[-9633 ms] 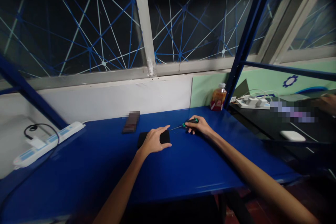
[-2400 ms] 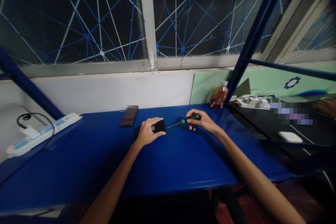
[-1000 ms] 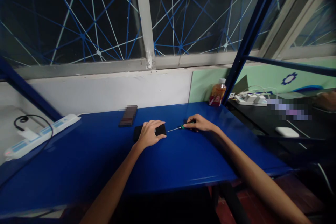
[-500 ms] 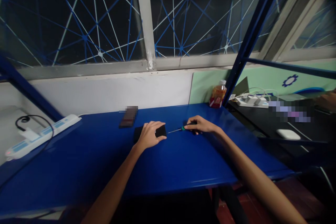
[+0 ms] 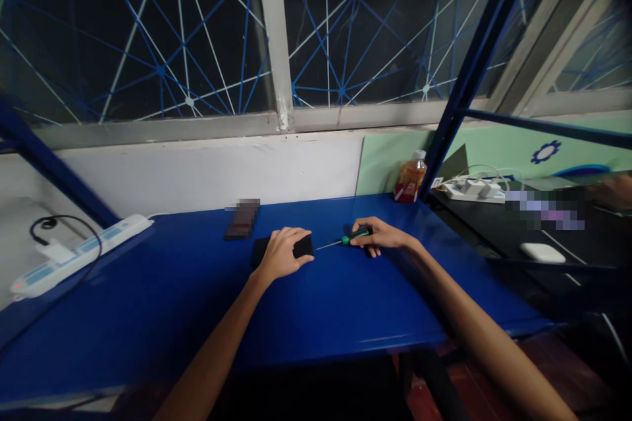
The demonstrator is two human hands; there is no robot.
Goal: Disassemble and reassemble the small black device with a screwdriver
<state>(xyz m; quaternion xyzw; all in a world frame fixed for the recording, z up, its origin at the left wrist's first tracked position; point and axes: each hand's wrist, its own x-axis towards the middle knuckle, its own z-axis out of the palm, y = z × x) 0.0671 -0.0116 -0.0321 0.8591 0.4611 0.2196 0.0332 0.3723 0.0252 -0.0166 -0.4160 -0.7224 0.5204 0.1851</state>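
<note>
A flat black box-like object (image 5: 303,247) lies on the blue table (image 5: 316,316). My left hand (image 5: 282,252) is wrapped over it, fingers across its top and thumb on the near side, hiding its middle. In my right hand (image 5: 378,235) is a screwdriver (image 5: 359,235) with a green and black handle, held between thumb and fingers. Its thin metal shaft points left, and the tip is at the right end of the black object. Whether the tip sits in a screw is too small to tell.
Behind my left hand lies a dark phone-like slab (image 5: 243,218), partly blurred. A white power strip (image 5: 81,256) with a black cable is at the left. A drink bottle (image 5: 410,177) stands at the back right. On the neighbouring black desk are another power strip (image 5: 474,191) and a white case (image 5: 543,252).
The fingers of my right hand have shifted on the screwdriver, so more of its green handle shows. My left hand and the black object have stayed in place.
</note>
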